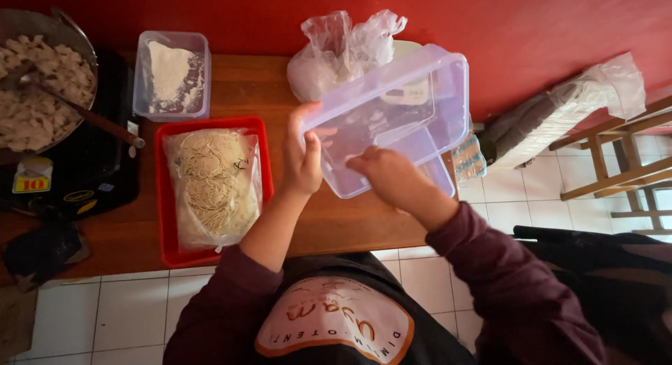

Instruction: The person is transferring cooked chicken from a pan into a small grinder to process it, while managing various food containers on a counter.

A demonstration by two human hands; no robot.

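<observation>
We hold the clear rectangular plastic container tilted above the brown wooden table. Our left hand clamps its left rim; our right hand presses its underside, fingers hidden.

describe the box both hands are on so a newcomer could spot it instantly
On the wooden table against the red wall, look right of the red tray of bagged noodles. The clear plastic box is lifted and tilted, left hand on its rim, right hand at its near edge. Unlike the flour-dusted container, it is empty.
</observation>
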